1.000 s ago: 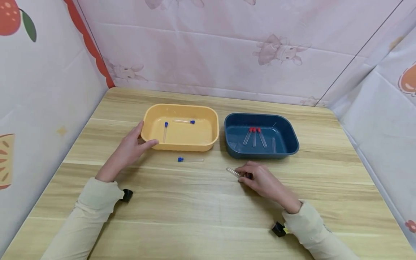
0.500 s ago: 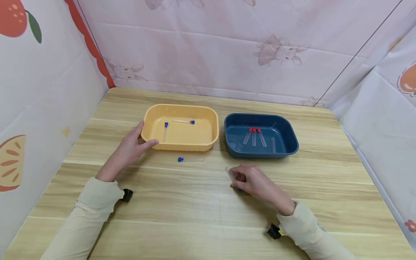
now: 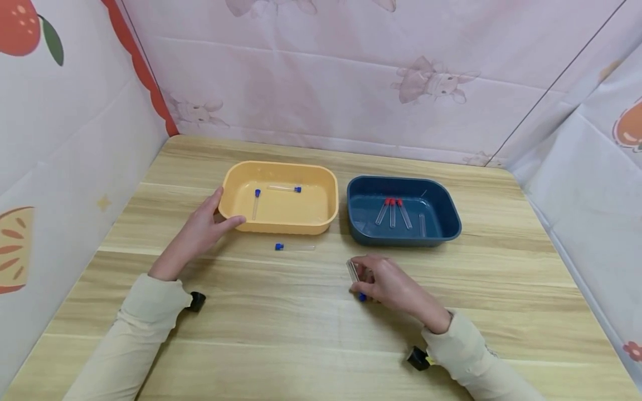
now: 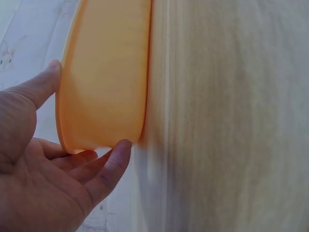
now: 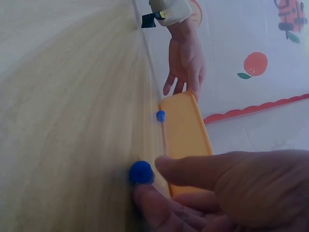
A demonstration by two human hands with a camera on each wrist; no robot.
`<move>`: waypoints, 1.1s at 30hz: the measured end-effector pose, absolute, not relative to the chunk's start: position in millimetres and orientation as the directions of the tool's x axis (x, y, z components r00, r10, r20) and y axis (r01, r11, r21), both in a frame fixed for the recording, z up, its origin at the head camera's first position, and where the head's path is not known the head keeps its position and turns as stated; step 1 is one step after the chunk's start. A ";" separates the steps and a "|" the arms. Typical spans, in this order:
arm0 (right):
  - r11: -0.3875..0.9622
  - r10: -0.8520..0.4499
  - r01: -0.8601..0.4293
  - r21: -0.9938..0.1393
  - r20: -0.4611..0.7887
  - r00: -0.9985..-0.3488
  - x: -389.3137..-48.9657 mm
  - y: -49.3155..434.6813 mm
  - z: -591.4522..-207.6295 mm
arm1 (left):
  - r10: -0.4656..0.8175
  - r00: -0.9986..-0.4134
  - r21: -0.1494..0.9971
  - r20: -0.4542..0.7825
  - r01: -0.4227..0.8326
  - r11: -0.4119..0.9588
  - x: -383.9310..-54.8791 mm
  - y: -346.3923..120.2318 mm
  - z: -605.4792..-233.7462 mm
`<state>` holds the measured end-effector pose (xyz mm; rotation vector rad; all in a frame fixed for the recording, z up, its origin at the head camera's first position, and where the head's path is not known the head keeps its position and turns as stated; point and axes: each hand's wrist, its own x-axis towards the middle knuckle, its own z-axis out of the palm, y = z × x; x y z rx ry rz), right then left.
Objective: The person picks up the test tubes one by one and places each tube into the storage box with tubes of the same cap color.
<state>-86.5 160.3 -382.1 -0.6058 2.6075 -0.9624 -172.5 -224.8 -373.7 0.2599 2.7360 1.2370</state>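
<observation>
In the head view my left hand (image 3: 200,229) holds the left front corner of a yellow plastic tub (image 3: 301,211). Its thumb lies at the rim and its fingers bend round the end, as the left wrist view shows. My right hand (image 3: 392,283) pinches a clear test tube (image 3: 353,271) with a blue cap (image 5: 141,172), low over the table before the blue tub; its middle is hidden by the fingers. Another blue-capped test tube (image 3: 296,247) lies on the table in front of the yellow tub. Two more blue-capped tubes lie inside that tub.
To the right stands a dark blue tub (image 3: 408,241), holding several test tubes; three show red caps (image 3: 393,201). Both tubs sit on a wood-grain table (image 3: 251,345), with printed cloth walls (image 3: 321,83) behind and at the sides.
My right hand has moved slightly left and toward me, turning the test tube more upright in the head view and bringing its blue cap into sight. The left hand stays at the yellow tub.
</observation>
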 end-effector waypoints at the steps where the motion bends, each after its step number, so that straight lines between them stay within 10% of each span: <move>1: 0.687 -0.491 -0.293 -0.665 -0.128 -0.862 -87.4 161.5 -381.9 | 0.207 -0.977 0.752 -0.045 0.103 0.651 -172.9 -224.7 -373.8; 33: 0.721 -0.650 -0.517 -0.462 -0.193 -0.735 -102.9 180.1 -384.2 | 0.191 -0.979 0.740 -0.063 0.083 0.667 -172.6 -223.2 -373.3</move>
